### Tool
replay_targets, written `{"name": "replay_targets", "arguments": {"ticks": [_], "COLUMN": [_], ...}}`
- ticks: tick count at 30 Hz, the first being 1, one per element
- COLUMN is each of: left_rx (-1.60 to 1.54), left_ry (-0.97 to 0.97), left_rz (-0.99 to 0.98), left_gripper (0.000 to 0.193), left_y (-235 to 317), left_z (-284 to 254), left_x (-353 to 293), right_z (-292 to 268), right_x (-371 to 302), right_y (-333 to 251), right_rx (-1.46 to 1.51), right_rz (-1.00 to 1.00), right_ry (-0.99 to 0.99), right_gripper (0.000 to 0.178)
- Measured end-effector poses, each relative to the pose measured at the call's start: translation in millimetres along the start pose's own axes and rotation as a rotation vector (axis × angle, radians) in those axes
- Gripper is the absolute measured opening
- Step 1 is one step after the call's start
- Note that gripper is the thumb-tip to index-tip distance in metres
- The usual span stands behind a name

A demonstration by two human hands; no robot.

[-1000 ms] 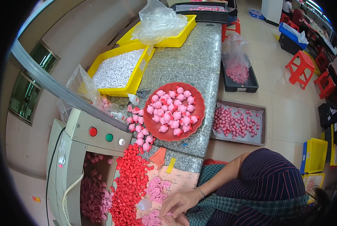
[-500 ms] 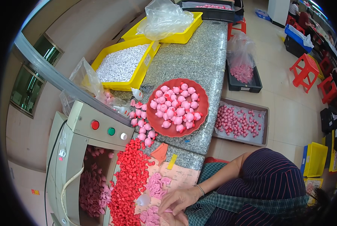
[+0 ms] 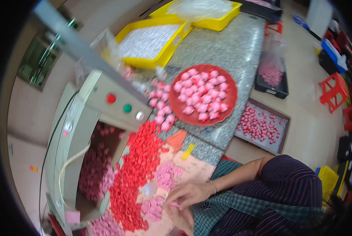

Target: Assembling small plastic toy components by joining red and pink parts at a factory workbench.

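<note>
- Head view: a small pink piece (image 3: 174, 204) sits between my two hands, pinched by the fingers of my right hand (image 3: 190, 192).
- My left hand (image 3: 180, 218) is just below it; whether those fingers grip too, I cannot tell.
- Blur hides its long axis.
- Leftward lie loose pink pieces (image 3: 152, 208), then red pieces (image 3: 131, 192).

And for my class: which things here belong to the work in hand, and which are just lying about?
Likely in the work:
small pink piece at the fingers
two piles of pink pieces beside the hands
heap of small red pieces

Seemingly just lying about:
yellow strip
orange scrap
red stool on the floor
clear plastic over a yellow tray
</note>
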State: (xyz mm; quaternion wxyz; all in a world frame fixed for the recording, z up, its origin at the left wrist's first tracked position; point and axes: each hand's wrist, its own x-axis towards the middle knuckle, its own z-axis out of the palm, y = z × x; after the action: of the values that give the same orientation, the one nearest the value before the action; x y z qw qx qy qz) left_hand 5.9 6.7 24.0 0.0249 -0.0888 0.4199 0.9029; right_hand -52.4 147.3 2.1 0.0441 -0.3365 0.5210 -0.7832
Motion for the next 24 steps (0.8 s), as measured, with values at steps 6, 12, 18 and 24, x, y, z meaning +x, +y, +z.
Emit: {"name": "replay_targets", "arguments": {"ticks": [6, 12, 18, 24], "left_rx": [-0.033, 0.108, 0.847, 1.390], "left_ry": [0.074, 0.125, 0.333, 0.456], "left_rz": [-0.025, 0.021, 0.459, 0.746], "left_gripper": [0.029, 0.030, 0.038, 0.047], "left_y": [-2.6, 7.1, 15.1, 35.6], "left_z": [3.3, 11.3, 2.6, 5.1], "left_x": [10.2, 8.0, 20.4, 69.5], "right_z": [-12.0, -19.0, -27.8, -27.2], "right_x": [7.3, 5.4, 5.8, 5.8], "right_y": [-19.6, -8.2, -14.0, -15.6], "right_rx": [0.124, 0.288, 0.644, 0.802], "right_rz": [0.121, 0.323, 0.352, 0.431], "right_ry": [0.041, 0.211, 0.367, 0.310], "right_gripper": [0.033, 0.033, 0.040, 0.043]}}
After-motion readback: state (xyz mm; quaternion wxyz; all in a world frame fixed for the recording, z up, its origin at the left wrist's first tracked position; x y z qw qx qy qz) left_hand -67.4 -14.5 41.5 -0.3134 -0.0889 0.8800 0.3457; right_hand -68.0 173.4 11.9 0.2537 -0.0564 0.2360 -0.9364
